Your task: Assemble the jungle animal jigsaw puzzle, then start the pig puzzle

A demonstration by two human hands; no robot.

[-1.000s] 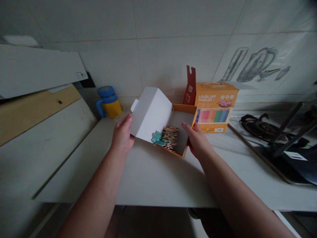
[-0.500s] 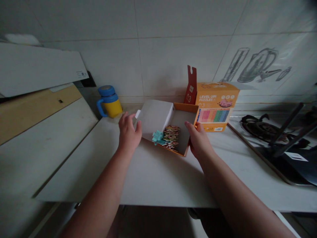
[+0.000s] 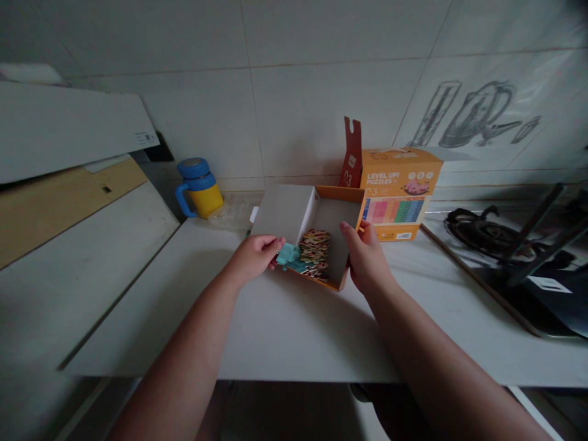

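Note:
A small orange box (image 3: 339, 214) with a grey inside lies opened, its white lid flap (image 3: 287, 211) folded out to the left. In it sits a stack of jigsaw puzzle pieces (image 3: 315, 248), edges up, with teal puzzle pieces (image 3: 289, 255) poking over the near left rim. My left hand (image 3: 257, 257) pinches the end of the teal pieces between thumb and fingers. On the other side, my right hand (image 3: 367, 254) grips the box's right wall, thumb inside and fingers behind it, mostly hidden.
Behind stands a larger orange puzzle carton (image 3: 399, 196) with a red flap (image 3: 352, 153) raised. A blue and yellow mug (image 3: 199, 188) and clear plastic packaging (image 3: 234, 210) are at the back left. To the right is a gas stove (image 3: 487, 236); boards (image 3: 68, 202) lean at left.
My left hand has moved from beside the lid flap, fingers spread, down and right to the teal pieces and closed on them. The right hand keeps its grip on the box.

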